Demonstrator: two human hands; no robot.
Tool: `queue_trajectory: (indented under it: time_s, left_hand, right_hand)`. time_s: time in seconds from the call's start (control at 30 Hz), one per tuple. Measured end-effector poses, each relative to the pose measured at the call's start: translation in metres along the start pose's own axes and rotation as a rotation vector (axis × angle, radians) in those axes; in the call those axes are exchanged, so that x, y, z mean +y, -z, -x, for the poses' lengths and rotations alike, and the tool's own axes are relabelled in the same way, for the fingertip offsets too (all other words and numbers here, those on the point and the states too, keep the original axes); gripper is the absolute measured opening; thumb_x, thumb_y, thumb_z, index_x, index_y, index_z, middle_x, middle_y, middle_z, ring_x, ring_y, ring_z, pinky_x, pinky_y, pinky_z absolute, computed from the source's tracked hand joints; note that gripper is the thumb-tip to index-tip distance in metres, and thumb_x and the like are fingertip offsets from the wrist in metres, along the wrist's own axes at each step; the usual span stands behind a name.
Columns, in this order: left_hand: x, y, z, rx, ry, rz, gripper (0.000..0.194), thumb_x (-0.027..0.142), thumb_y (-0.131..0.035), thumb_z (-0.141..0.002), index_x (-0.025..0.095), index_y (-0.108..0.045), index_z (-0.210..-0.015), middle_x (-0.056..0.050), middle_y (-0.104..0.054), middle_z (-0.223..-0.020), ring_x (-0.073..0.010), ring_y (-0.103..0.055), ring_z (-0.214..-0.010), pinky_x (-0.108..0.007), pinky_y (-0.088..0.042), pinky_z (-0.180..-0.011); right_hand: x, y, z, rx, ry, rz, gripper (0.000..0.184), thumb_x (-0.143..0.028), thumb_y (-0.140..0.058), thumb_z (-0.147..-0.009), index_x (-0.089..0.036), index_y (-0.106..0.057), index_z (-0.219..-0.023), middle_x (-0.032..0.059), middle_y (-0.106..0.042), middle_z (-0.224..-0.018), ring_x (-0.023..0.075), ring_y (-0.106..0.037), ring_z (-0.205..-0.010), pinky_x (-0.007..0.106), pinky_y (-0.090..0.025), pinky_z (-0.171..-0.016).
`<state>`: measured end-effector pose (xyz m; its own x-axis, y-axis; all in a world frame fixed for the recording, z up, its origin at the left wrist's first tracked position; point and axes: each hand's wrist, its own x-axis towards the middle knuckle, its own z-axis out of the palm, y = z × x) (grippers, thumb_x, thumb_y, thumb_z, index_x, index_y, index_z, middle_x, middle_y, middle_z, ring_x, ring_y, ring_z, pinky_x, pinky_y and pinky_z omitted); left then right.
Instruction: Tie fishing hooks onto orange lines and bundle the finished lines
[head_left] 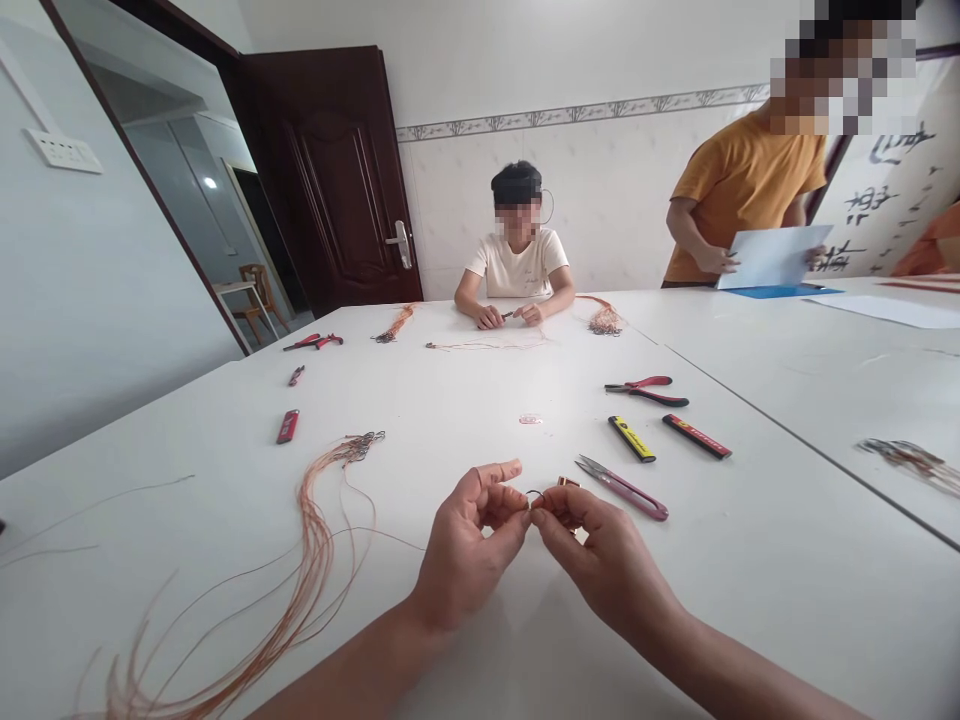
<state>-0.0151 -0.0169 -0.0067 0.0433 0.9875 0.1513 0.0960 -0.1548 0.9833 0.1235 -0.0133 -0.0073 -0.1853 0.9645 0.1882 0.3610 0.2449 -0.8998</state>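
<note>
My left hand (474,535) and my right hand (600,540) meet at the tips, thumb and fingers of each pinched together. Between them a thin dark curved hook (535,492) shows; its lower part is hidden by my fingertips. A gold-coloured object (569,483), partly covered, lies behind my right hand. Thread snips (624,487) with pink handles rest just beyond that hand. Left of my hands lies a bundle of orange lines (315,520) with dark metal hooks (364,446) at its far end. One loose line runs toward my left wrist.
Ahead lie a yellow lighter (631,438), a red lighter (697,437) and red-handled pliers (649,390). Another red lighter (287,427) and pliers (315,342) are at left. A seated person (517,265) works opposite; a standing person (742,190) holds paper. A table seam (795,424) runs right.
</note>
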Motion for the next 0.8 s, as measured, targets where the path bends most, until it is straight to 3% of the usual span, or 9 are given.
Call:
queue_trajectory:
  time_s: [0.27,0.47,0.53,0.6,0.7,0.73,0.8]
  left_hand:
    - [0.002,-0.003,0.003,0.019,0.009,-0.012,0.036,0.024,-0.058,-0.072,0.023,-0.047,-0.107,-0.001,-0.059,-0.076,-0.0137,-0.056,-0.072,-0.03,-0.045,-0.071]
    - [0.002,0.0,0.0,0.058,0.028,0.123,0.035,0.021,-0.059,-0.071,0.023,-0.046,-0.104,0.0,-0.058,-0.075,-0.0123,-0.054,-0.071,-0.027,-0.043,-0.068]
    - [0.003,0.003,-0.002,0.081,0.048,0.152,0.036,0.022,-0.06,-0.07,0.022,-0.047,-0.103,0.0,-0.059,-0.076,-0.0121,-0.055,-0.071,-0.026,-0.043,-0.066]
    - [0.004,0.005,-0.004,0.094,0.077,0.177,0.037,0.022,-0.062,-0.068,0.022,-0.047,-0.102,0.0,-0.06,-0.076,-0.0122,-0.055,-0.071,-0.025,-0.043,-0.064]
    - [0.005,0.006,-0.004,0.1,0.1,0.208,0.036,0.022,-0.063,-0.067,0.021,-0.048,-0.101,0.0,-0.061,-0.075,-0.0118,-0.056,-0.069,-0.024,-0.043,-0.063]
    - [0.005,0.006,-0.004,0.099,0.104,0.215,0.036,0.022,-0.063,-0.067,0.021,-0.049,-0.1,0.0,-0.061,-0.075,-0.0116,-0.056,-0.069,-0.024,-0.042,-0.062]
    - [0.005,0.007,-0.004,0.096,0.115,0.223,0.036,0.022,-0.063,-0.068,0.022,-0.048,-0.1,0.0,-0.061,-0.076,-0.011,-0.055,-0.07,-0.023,-0.042,-0.062]
  right_hand:
    - [-0.006,0.006,-0.003,-0.024,-0.062,0.084,0.017,-0.028,-0.047,-0.073,-0.019,-0.05,-0.06,-0.0005,-0.052,-0.06,0.0108,-0.041,-0.052,0.022,-0.03,-0.044]
    - [0.0,0.021,-0.013,-0.093,-0.005,0.182,0.013,-0.024,-0.046,-0.071,-0.019,-0.053,-0.061,-0.0014,-0.056,-0.058,0.0108,-0.046,-0.048,0.022,-0.034,-0.043]
    - [0.009,0.034,-0.021,-0.124,0.075,0.283,0.014,-0.021,-0.045,-0.072,-0.02,-0.057,-0.067,-0.0001,-0.06,-0.063,0.0129,-0.051,-0.053,0.024,-0.038,-0.048]
    - [0.019,0.046,-0.029,-0.163,0.22,0.415,0.024,-0.014,-0.043,-0.071,-0.022,-0.061,-0.085,0.0022,-0.064,-0.083,0.0173,-0.056,-0.075,0.029,-0.043,-0.063]
    - [0.029,0.054,-0.031,-0.283,0.431,0.613,0.055,-0.001,-0.04,-0.065,-0.028,-0.053,-0.111,0.0012,-0.052,-0.118,0.0222,-0.039,-0.115,0.037,-0.036,-0.088]
    - [0.03,0.052,-0.03,-0.331,0.472,0.664,0.057,0.001,-0.039,-0.064,-0.029,-0.053,-0.11,0.0003,-0.05,-0.12,0.0227,-0.034,-0.118,0.038,-0.033,-0.09]
    - [0.029,0.045,-0.025,-0.392,0.515,0.737,0.046,0.002,-0.038,-0.065,-0.027,-0.058,-0.095,0.0009,-0.057,-0.107,0.022,-0.043,-0.109,0.036,-0.036,-0.084]
